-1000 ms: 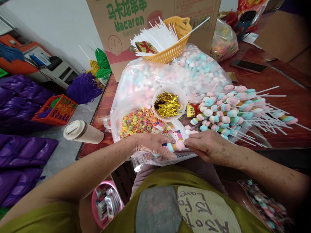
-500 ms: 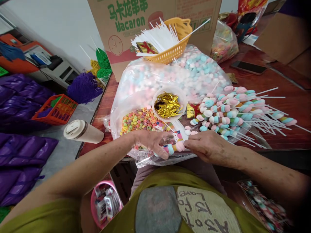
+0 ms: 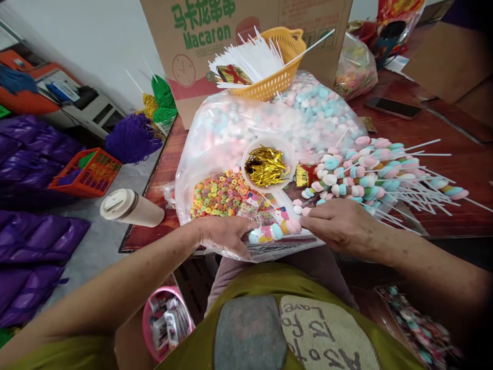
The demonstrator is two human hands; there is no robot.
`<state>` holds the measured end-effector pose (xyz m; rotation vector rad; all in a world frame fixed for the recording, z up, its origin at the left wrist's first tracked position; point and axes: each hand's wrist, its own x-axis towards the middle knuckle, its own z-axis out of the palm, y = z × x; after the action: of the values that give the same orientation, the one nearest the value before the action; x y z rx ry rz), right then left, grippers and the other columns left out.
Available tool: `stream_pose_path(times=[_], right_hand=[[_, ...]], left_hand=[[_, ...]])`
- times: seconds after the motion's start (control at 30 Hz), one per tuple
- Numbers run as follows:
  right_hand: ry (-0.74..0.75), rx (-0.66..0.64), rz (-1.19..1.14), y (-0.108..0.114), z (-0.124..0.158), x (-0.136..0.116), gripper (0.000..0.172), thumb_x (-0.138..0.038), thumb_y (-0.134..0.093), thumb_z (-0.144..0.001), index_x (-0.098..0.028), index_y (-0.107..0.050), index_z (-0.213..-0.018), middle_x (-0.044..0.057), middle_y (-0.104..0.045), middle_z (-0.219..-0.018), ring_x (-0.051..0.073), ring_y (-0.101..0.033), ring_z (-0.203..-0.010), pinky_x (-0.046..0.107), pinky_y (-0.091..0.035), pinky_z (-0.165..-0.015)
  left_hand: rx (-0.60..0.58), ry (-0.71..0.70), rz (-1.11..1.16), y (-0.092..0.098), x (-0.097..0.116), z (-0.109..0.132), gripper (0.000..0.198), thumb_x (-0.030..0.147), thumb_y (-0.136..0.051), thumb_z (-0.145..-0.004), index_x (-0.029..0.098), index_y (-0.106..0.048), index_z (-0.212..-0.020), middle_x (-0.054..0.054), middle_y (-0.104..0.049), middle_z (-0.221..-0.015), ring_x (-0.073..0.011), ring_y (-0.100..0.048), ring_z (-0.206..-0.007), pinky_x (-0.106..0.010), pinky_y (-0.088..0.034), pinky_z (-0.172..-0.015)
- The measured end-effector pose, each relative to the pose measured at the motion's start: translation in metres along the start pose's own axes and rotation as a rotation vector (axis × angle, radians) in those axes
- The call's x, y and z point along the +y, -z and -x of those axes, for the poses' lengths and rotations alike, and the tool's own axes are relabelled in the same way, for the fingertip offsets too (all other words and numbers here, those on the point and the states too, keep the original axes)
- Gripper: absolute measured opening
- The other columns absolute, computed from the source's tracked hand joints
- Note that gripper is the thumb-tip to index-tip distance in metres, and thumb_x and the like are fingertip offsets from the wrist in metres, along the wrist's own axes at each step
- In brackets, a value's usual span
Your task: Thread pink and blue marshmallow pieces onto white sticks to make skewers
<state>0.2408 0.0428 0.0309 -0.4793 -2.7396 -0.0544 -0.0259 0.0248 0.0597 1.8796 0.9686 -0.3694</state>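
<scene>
A marshmallow skewer (image 3: 275, 233), with blue, white, pink and yellow pieces, lies across the near edge of the plastic bag. My right hand (image 3: 337, 226) pinches its right end; the stick there is hidden under the fingers. My left hand (image 3: 227, 234) is open at the skewer's left end, thumb and fingers apart, and whether it touches is hard to tell. Colourful cereal rings (image 3: 221, 192) lie on the plastic beyond my left hand. Small printed wrappers (image 3: 265, 218) sit just behind the skewer. Loose marshmallows (image 3: 298, 206) rest near my right fingertips.
A tub of gold twist ties (image 3: 265, 167) stands mid-table before a large bag of marshmallows (image 3: 319, 110). Finished skewers (image 3: 370, 174) are heaped at right. Behind are a yellow basket (image 3: 275, 85) of white sticks and a carton (image 3: 185, 77). A cup (image 3: 131, 207) stands left, a phone (image 3: 393, 108) right.
My left hand has drawn back to the left, uncovering the skewer's left part. My right hand and the skewer have shifted slightly right.
</scene>
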Motion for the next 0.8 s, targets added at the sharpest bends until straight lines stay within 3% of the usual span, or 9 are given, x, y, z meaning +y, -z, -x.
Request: stream_pose_path(times=[0.07,0.13,0.23,0.33,0.57,0.7,0.8], right_hand=[[0.078,0.04,0.096,0.004,0.0,-0.001,0.023,-0.009,-0.037,-0.087,-0.017,-0.058,-0.08,0.002,-0.056,-0.066,0.014,-0.044,-0.059,0.029,-0.025,-0.058],[0.112,0.053,0.115,0.006,-0.001,-0.003,0.022,-0.009,-0.037,-0.087,-0.017,-0.057,-0.082,0.002,-0.056,-0.066,0.014,-0.044,-0.06,0.03,-0.026,-0.06],[0.051,0.065,0.056,0.006,0.001,-0.006,0.021,-0.01,-0.038,-0.087,-0.017,-0.057,-0.078,0.002,-0.055,-0.063,0.013,-0.043,-0.058,0.029,-0.025,-0.057],[-0.108,-0.003,-0.084,0.003,0.003,-0.008,0.02,-0.013,-0.04,-0.086,-0.017,-0.056,-0.076,0.001,-0.055,-0.063,0.011,-0.045,-0.055,0.026,-0.023,-0.053],[-0.269,-0.123,-0.351,-0.004,0.0,-0.013,0.02,-0.015,-0.04,-0.086,-0.017,-0.055,-0.073,0.0,-0.057,-0.064,0.009,-0.048,-0.057,0.022,-0.026,-0.054],[-0.282,-0.132,-0.318,-0.003,-0.006,-0.014,0.022,-0.016,-0.039,-0.085,-0.016,-0.054,-0.069,0.0,-0.056,-0.063,0.009,-0.046,-0.055,0.022,-0.025,-0.053],[-0.275,-0.187,-0.26,0.004,-0.008,-0.011,0.02,-0.015,-0.04,-0.084,-0.016,-0.054,-0.071,0.001,-0.056,-0.064,0.01,-0.045,-0.055,0.024,-0.022,-0.052]], left_hand=[[-0.118,-0.056,0.139,0.008,-0.005,-0.001,0.037,0.023,-0.067,-0.068,0.017,-0.058,-0.103,0.0,-0.067,-0.095,-0.0159,-0.061,-0.084,-0.022,-0.046,-0.071],[-0.125,-0.098,0.191,0.013,-0.007,-0.004,0.038,0.024,-0.069,-0.066,0.017,-0.059,-0.102,0.001,-0.067,-0.095,-0.0159,-0.06,-0.085,-0.023,-0.046,-0.074],[-0.038,-0.107,0.165,0.012,-0.004,-0.009,0.04,0.027,-0.072,-0.064,0.018,-0.061,-0.101,0.002,-0.067,-0.093,-0.0161,-0.06,-0.085,-0.023,-0.045,-0.077],[0.052,-0.056,0.107,0.008,0.002,-0.012,0.04,0.029,-0.07,-0.066,0.017,-0.06,-0.103,0.001,-0.067,-0.093,-0.0159,-0.06,-0.083,-0.023,-0.045,-0.073],[0.378,0.019,-0.188,-0.005,0.011,-0.018,0.029,0.034,-0.06,-0.075,0.019,-0.057,-0.1,0.001,-0.065,-0.086,-0.0144,-0.059,-0.074,-0.022,-0.042,-0.066],[0.45,0.094,-0.339,-0.009,0.012,-0.023,0.03,0.035,-0.06,-0.075,0.018,-0.055,-0.099,-0.002,-0.064,-0.082,-0.017,-0.059,-0.072,-0.024,-0.04,-0.061],[0.44,0.122,-0.423,-0.007,0.013,-0.023,0.033,0.04,-0.058,-0.076,0.018,-0.055,-0.101,-0.004,-0.063,-0.081,-0.0191,-0.059,-0.072,-0.025,-0.039,-0.061]])
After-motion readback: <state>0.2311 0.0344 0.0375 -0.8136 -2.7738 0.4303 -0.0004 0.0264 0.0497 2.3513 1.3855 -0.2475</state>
